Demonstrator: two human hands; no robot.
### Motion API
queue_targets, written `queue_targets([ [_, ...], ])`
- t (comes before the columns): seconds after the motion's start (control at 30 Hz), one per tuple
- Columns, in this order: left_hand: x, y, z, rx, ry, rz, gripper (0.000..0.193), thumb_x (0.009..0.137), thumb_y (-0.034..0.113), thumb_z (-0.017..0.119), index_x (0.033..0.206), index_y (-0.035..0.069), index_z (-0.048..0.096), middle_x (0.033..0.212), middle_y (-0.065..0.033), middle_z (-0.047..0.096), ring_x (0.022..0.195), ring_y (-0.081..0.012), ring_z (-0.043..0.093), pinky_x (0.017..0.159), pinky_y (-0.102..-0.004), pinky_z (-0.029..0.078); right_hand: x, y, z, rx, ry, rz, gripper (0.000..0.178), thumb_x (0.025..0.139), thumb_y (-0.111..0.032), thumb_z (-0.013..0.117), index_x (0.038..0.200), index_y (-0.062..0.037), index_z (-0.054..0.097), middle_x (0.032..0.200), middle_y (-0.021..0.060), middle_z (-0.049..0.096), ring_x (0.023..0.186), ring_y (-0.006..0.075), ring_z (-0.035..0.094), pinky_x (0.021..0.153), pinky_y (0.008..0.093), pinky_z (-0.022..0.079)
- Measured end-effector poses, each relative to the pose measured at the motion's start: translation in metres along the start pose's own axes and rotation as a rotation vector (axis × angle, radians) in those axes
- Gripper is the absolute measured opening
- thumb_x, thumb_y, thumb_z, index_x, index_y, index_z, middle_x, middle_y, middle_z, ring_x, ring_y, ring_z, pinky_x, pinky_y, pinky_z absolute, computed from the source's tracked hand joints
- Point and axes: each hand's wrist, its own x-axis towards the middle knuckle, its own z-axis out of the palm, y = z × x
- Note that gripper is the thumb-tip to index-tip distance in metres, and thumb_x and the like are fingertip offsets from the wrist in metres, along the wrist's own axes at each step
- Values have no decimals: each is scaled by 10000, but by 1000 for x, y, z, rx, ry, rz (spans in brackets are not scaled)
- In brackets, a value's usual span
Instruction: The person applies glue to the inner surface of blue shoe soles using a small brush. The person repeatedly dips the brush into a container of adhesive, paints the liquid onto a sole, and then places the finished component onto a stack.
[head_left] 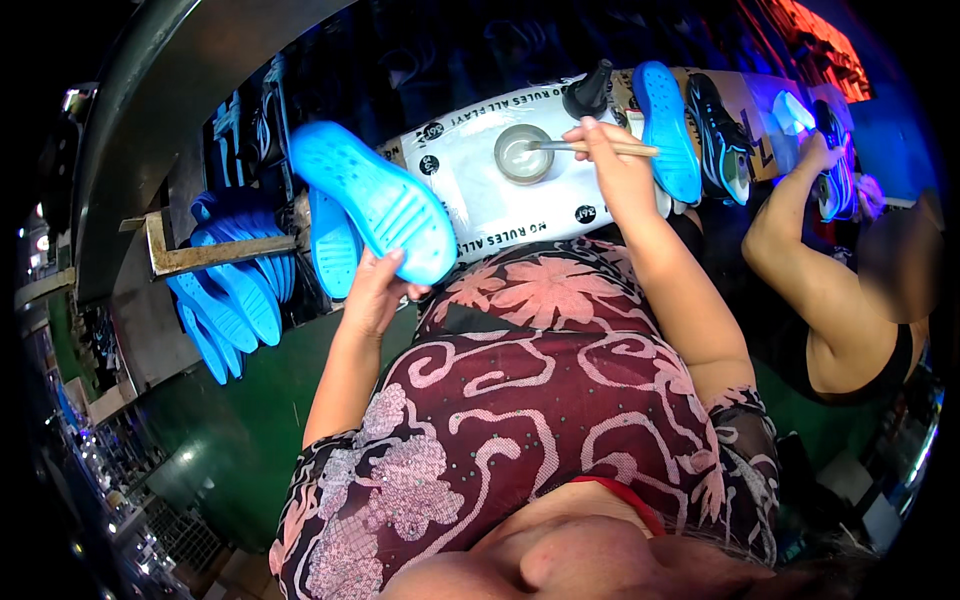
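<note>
Two hands busy: left hand (375, 290) fingers grip a ridged blue rubber sole (375, 200), right hand (615, 165) pinches a wooden brush (595, 147).

The left forearm rises from the lower middle of the frame toward the upper left, bare from the patterned sleeve up. The left hand (375, 290) is raised with its fingers curled shut around what it holds. The right arm reaches up the centre right, its right hand (612, 165) pinched closed, wrist bent slightly leftward.
</note>
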Motion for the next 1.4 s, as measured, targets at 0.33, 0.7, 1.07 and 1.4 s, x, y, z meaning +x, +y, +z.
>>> queue_targets([
  [0.33,15,22,90,383,68,560,361,846,37,586,1143,-64,408,966,-169,616,735,-203,655,622,-292,567,-50,-50,-18,-127,-150,-450,286,911,-220,538,752,-23,671,696,66,630,660,161,565,687,303,437],
  [0.7,30,14,109,641,-38,837,323,819,-36,563,1117,-63,442,984,-145,605,783,-186,643,650,-294,578,-52,-50,-19,-399,-113,-808,189,837,-165,598,684,-68,650,624,49,584,595,224,530,708,342,390],
  [1.07,28,10,119,658,13,849,257,715,-3,650,963,-35,594,870,-131,650,763,-188,646,691,-288,504,-50,-46,-24,-387,-98,-769,161,799,-156,644,671,-59,632,637,55,585,623,248,548,746,364,408],
  [1.4,27,9,121,856,-6,1133,202,760,-28,631,959,-46,603,887,-105,648,782,-172,628,722,-291,489,-55,-47,-23,-385,-144,-816,160,773,-174,666,667,-59,635,605,45,555,603,240,523,729,355,395],
])
